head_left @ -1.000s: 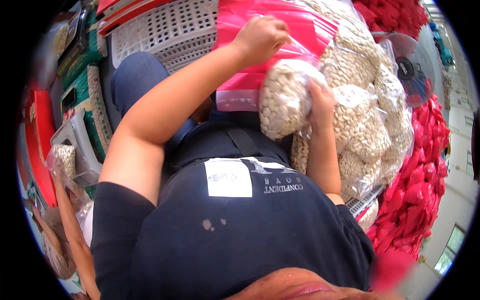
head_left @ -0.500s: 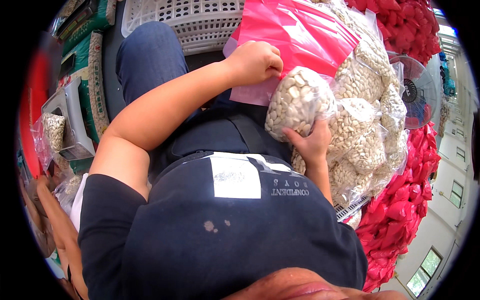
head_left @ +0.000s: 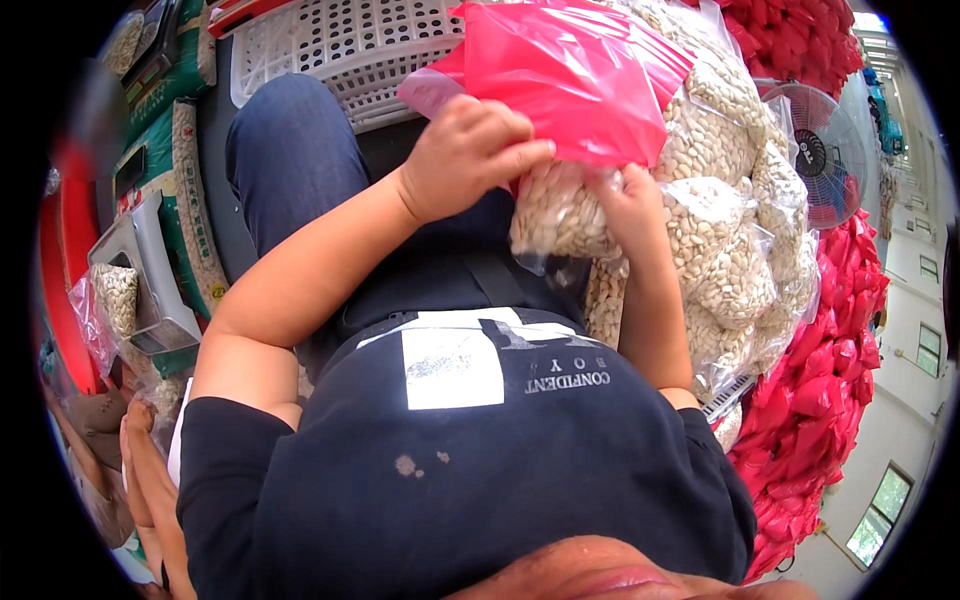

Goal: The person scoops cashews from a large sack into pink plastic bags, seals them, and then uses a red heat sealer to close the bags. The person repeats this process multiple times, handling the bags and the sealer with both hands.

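A bright pink plastic bag point(head_left: 565, 80) lies over my lap area, its near edge covering the top of a clear bag of flat white beans point(head_left: 562, 215). My left hand point(head_left: 468, 155) pinches the pink bag's near left edge between thumb and fingers. At the bean bag's right side is my right hand point(head_left: 632, 205), closed with its fingertips at the pink bag's near right edge. Whether those fingertips also grip the clear plastic is hidden. The bean bag's lower part sticks out of the pink edge.
Clear bags of white beans point(head_left: 720, 250) are heaped at the right, beside piled red packets point(head_left: 800, 420) and a fan point(head_left: 815, 155). A white perforated crate point(head_left: 340, 45) stands beyond my knee. At left are a grey scale point(head_left: 150, 280), green sacks point(head_left: 185, 180) and another person's arms point(head_left: 150, 470).
The pink bag's edge has come down over the top of the bean bag. My right hand has moved up to that edge; my left hand has shifted left and slightly nearer.
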`<state>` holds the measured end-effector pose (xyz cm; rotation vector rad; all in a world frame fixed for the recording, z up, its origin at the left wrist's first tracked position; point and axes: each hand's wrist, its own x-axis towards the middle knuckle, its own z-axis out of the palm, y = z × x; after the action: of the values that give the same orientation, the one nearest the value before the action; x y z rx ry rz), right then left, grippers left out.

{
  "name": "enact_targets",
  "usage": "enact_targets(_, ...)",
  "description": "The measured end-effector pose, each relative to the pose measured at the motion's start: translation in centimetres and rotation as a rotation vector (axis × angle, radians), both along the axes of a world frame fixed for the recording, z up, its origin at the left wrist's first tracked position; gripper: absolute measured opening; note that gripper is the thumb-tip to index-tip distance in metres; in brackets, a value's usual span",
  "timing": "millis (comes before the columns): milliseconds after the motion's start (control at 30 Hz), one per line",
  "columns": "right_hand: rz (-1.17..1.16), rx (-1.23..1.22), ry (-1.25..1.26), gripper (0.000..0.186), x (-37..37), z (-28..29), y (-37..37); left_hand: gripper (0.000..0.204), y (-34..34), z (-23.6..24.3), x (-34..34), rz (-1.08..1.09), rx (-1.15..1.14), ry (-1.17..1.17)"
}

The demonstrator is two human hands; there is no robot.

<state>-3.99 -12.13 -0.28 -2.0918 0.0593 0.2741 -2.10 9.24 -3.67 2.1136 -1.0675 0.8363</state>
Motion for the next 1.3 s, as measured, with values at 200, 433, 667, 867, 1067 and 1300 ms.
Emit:
enact_targets(200,-0.159,0.633,0.193,0.023,1.2,-0.6,-0.7,0.047,-1.8,-0.1,2.1,0.342,-0.165,0.552)
enact_targets(433,-0.403,1.0,0.172,0.019,3.9,-0.3,0.3,0.046,-2.7,-2.2,2.4,0.149,-0.356,0.79)
enact_targets(667,-0.333,0.626,0.032,0.021,6.6,-1.6,-0.5,0.047,-1.9,-1.1,-0.6,0.075,-0.429,0.926)
enact_targets(867,-0.038,-0.557,-0.216,0.04,5.0,-1.0,-0.2,0.07,-1.8,0.2,-2.1,-0.166,-0.258,0.837)
enact_targets(1067,0.139,-0.216,-0.108,0.034,3.2,2.8,-2.2,0.044,-1.7,-3.4,-0.8,0.076,-0.381,0.799)
enact_targets(1300,-0.238,-0.176,-0.022,0.029,0.3,1.2,-12.3,0.026,-1.4,-5.2,0.2,0.047,-0.881,1.2)
